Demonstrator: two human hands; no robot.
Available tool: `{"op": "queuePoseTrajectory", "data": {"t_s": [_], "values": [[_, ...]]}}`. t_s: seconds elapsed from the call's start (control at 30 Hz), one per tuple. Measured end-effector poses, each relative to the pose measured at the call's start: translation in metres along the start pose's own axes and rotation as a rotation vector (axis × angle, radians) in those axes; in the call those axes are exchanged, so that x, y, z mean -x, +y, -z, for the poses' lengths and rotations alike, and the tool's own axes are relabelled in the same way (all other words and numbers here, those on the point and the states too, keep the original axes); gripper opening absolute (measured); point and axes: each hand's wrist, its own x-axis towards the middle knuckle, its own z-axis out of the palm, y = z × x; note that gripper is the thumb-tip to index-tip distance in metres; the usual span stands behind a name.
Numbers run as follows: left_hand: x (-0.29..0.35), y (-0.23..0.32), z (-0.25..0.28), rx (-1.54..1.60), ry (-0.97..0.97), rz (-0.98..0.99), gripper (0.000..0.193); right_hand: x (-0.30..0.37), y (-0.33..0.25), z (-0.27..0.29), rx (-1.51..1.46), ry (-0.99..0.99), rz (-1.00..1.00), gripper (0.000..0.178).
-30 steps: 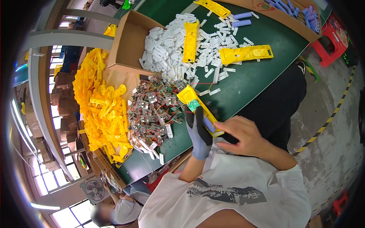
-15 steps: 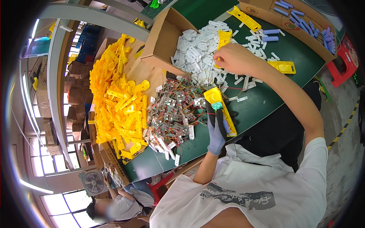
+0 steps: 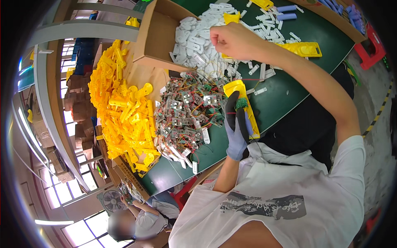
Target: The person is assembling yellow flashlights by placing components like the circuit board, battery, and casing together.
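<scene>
My left hand [image 3: 237, 134], in a grey glove with dark fingers, holds a yellow plastic shell [image 3: 252, 120] lengthwise above the green table. A small green circuit board [image 3: 241, 103] sits at the shell's upper part beside my fingertips, and a purple-blue cell shows partly lower in it. Bare, my right hand [image 3: 233, 41] is closed over the edge of a pile of white plastic pieces [image 3: 194, 43]. Whatever is between its fingers cannot be made out. A thin red wire runs near the held shell. Another yellow shell [image 3: 231, 17] lies just beyond that hand.
Left of my hands are a tangle of wired switch parts [image 3: 188, 103] and a large heap of yellow shells [image 3: 120, 115]. An open cardboard box [image 3: 159, 33] spills white pieces. Purple cells [image 3: 286, 16] lie at the back. A person [image 3: 151, 221] sits at lower left.
The whole view has shifted and turned slightly. My right hand remains by the white pieces with its fingers curled. My left hand keeps its hold on the yellow shell.
</scene>
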Motion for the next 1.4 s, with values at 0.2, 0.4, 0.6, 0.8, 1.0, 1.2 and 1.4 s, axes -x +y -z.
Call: {"op": "queuePoseTrajectory", "data": {"t_s": [0.2,0.4,0.6,0.8,1.0,1.2,1.4], "values": [[-0.009,0.007,-0.022,0.019,0.069,0.081,0.024,0.073,-0.016,0.047,-0.356,-0.102,-0.256,0.023],[-0.032,-0.008,-0.047,-0.001,-0.006,-0.032,0.022,0.134,-0.028,0.057,-0.787,-0.056,-0.521,0.023],[-0.044,-0.002,-0.068,-0.088,0.017,-0.139,0.028,0.157,-0.037,0.040,-0.647,0.154,-0.516,0.016],[-0.042,-0.018,-0.052,-0.043,0.084,-0.106,0.028,0.161,-0.027,0.061,-0.126,0.265,-0.590,0.018],[-0.037,-0.019,-0.050,0.002,0.130,-0.096,0.030,0.159,-0.027,0.037,0.358,0.223,-0.480,0.025],[-0.038,-0.022,-0.052,-0.079,0.132,-0.156,0.029,0.165,-0.030,0.037,0.463,0.197,-0.458,0.024],[-0.041,-0.019,-0.052,-0.060,0.104,-0.150,0.030,0.171,-0.045,0.050,-0.203,0.229,-0.574,0.015]]}}
